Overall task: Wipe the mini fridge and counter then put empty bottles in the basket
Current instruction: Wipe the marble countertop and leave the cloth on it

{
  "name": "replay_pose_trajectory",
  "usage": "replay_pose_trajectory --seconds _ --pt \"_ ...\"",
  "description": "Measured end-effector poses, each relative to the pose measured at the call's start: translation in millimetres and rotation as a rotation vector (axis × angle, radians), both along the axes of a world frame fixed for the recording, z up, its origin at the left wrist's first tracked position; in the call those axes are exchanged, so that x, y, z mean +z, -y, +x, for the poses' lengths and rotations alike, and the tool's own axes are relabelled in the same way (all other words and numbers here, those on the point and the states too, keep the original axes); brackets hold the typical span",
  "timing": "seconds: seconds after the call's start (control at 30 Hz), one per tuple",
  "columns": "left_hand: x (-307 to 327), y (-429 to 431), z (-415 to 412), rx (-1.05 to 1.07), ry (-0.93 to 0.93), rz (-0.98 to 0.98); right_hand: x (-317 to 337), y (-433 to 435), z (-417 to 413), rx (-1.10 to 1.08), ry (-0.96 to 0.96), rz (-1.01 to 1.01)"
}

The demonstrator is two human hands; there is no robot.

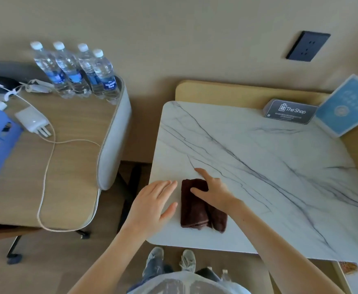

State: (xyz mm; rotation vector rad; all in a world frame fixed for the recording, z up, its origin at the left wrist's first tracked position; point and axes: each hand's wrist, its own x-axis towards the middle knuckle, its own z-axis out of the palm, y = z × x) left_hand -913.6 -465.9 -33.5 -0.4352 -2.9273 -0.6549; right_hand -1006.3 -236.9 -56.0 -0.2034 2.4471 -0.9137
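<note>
Counter, veined white marble; plush folded cloth.

- Marble counter, right: brown cloth lying near-left; dark card and blue booklet sitting far-right.
- Wooden desk, left: four bottles standing far; white charger lying mid-left.

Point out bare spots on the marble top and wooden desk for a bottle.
Marble top: wide bare stretch right of the brown cloth, back to the Shop card and blue sign. Its near-left corner is crowded: cloth, left hand, right hand. Wooden desk: bare patch between cable and padded edge; bottles and charger fill its back.
</note>
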Motion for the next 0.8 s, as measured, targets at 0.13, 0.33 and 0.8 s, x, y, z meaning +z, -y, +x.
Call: replay_pose_trajectory --seconds 0.13,0.33,0.8 --pt "2 5 -16 -0.092 0.036 0.017 16 -20 0 -0.019 0.072 -0.013" --pt "3 9 -28 -0.185 0.023 0.023 23 -25 -4 -0.013 -0.084 0.088" --pt "-6 8 -44 -0.188 0.009 0.007 -44 8 79 -0.033 -0.395 0.266"
